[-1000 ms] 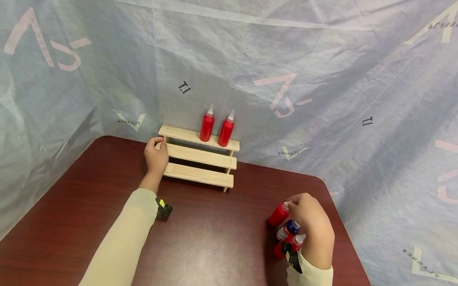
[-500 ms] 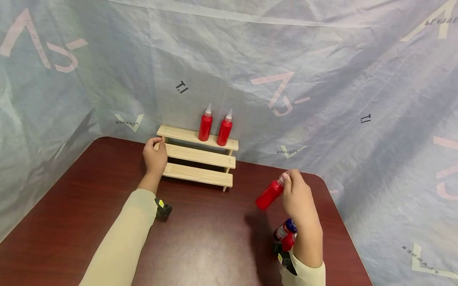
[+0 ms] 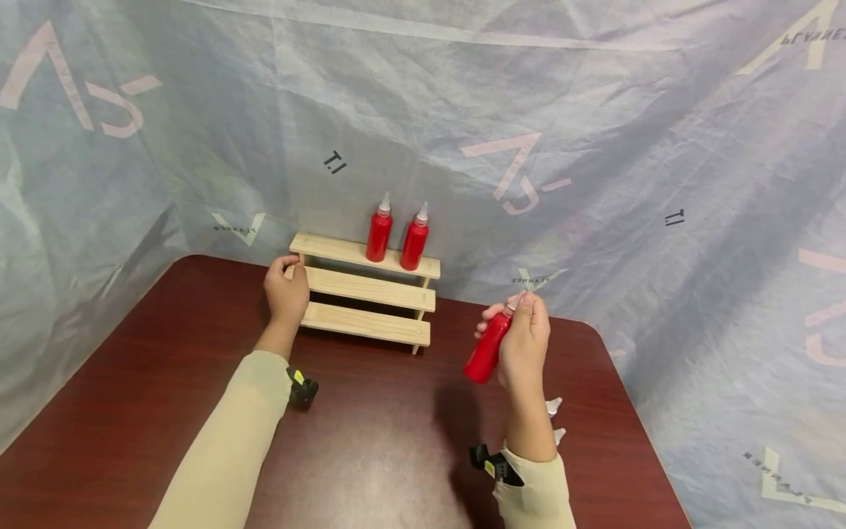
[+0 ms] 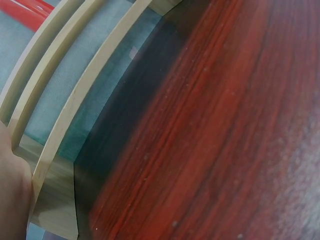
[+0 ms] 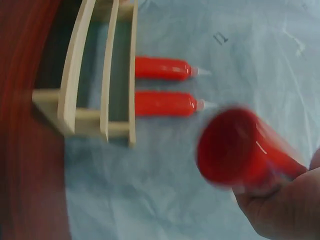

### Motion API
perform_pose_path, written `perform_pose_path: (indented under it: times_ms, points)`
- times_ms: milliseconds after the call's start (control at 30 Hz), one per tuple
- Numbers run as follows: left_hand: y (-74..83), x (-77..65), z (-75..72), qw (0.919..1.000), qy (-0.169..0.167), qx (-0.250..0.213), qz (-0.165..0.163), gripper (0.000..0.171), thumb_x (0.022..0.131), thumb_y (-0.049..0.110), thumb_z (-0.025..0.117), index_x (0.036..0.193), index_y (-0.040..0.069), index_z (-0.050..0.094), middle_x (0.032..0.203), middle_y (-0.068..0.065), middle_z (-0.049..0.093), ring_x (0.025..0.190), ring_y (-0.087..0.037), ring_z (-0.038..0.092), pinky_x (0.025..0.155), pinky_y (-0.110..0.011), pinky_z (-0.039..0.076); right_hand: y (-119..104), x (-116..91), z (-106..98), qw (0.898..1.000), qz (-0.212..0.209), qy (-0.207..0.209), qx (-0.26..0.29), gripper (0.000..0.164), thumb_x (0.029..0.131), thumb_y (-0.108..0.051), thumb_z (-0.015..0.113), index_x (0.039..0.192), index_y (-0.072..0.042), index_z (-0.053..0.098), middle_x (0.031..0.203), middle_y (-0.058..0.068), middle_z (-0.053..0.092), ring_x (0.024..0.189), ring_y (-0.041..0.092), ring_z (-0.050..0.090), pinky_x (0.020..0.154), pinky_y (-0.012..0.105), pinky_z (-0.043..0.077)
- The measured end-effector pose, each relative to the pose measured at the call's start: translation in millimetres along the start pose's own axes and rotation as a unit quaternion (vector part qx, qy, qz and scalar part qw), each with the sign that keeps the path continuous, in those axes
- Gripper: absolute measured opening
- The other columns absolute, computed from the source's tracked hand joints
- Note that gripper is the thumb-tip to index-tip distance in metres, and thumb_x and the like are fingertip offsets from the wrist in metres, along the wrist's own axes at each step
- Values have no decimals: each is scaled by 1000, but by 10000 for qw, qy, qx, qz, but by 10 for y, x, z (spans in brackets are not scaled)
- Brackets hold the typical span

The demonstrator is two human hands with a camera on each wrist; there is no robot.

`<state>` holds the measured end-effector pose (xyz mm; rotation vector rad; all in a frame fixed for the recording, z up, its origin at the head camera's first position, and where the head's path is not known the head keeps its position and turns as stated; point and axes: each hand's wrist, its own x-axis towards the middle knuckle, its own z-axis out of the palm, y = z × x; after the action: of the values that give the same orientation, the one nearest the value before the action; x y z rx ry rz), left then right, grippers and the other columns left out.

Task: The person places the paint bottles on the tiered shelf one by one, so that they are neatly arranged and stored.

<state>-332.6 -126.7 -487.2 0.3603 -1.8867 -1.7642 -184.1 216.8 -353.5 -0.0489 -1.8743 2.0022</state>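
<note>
A red squeeze bottle (image 3: 486,351) with a whitish top is gripped near its neck by my right hand (image 3: 527,339), tilted above the table at the right. The right wrist view looks at the round base of this held bottle (image 5: 227,147), blurred. At the left end of a three-step wooden display rack (image 3: 370,289), my left hand (image 3: 288,290) holds the frame by the middle step, thumb and fingers bent around it. Two more red squeeze bottles, a left one (image 3: 380,236) and a right one (image 3: 414,246), stand upright on the top step with white nozzles pointing up.
White nozzle tips, one farther (image 3: 553,406) and one nearer (image 3: 559,436), show past my right forearm, which hides the bottles below. The rack stands on a dark red wood table (image 3: 370,441) near its back edge. A grey printed cloth (image 3: 595,162) hangs behind.
My right hand has lifted the red squeeze bottle from the group at the right and carried it up and left toward the rack. My left hand stays on the rack.
</note>
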Motion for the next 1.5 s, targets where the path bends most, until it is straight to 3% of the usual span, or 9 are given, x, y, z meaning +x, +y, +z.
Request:
perform_pose_path:
  times_ms: [133,267,333,400,567,767,933,1100,1500]
  points:
    - [10,4,8,10000,-30,-60,47,27,108,13,55,128,-2,65,139,-21,62,142,-31,52,114,-47,46,24,38,67,9934,465,-146,1035,35,114,-44,39,100,-15,52,69,0,64,56,14,64,58,31,62]
    - [18,4,17,9999,-33,-79,88,27,108,14,55,128,-2,65,139,-21,62,141,-32,53,113,-48,46,67,48,101,9767,882,-653,1846,10,107,-19,38,103,-15,46,81,0,62,62,15,61,61,28,59]
    - [11,10,21,9999,-30,-84,110,27,108,14,55,127,-2,65,138,-21,62,140,-32,53,113,-48,46,92,49,119,9674,1064,-793,2156,13,98,-7,35,106,-15,42,90,0,62,68,15,61,65,28,59]
    - [1,13,23,9999,-22,-80,121,27,108,13,55,127,-3,66,138,-21,62,139,-32,54,113,-48,47,115,52,141,9603,1227,-830,2363,18,96,-3,33,109,-15,39,98,1,62,74,16,62,70,28,59]
    - [-4,18,18,9998,-4,-117,165,26,107,11,56,126,-4,66,137,-22,62,139,-32,54,113,-48,46,167,63,224,9473,1603,-742,2674,8,108,-12,39,109,-12,47,98,1,65,83,16,69,81,29,63]
    - [-8,10,1,9999,-8,-72,148,26,107,11,56,127,-4,65,138,-23,62,138,-34,54,112,-48,46,241,38,318,9216,2030,-1117,3114,21,113,-35,46,114,-16,56,96,-4,68,84,10,71,80,32,66]
    - [-31,0,-6,9999,10,-26,107,26,107,12,56,127,-3,66,139,-22,62,137,-34,55,111,-48,47,286,-25,397,9216,2371,-1624,2610,39,111,-49,46,118,-14,62,96,-4,72,82,6,71,69,25,64]
    - [-26,-6,-16,9999,26,-1,114,26,107,12,56,127,-2,66,138,-22,63,137,-34,55,111,-48,47,299,-78,534,9171,2590,-1943,2324,35,113,-46,41,118,-15,58,100,-8,71,81,4,66,61,18,57]
    - [-15,-6,10,9999,53,-4,159,26,108,12,56,127,-4,66,139,-21,63,129,-33,58,100,-44,50,359,-170,793,9273,2489,-1769,2164,25,106,-31,41,120,-16,55,104,-4,77,82,9,72,67,22,60]
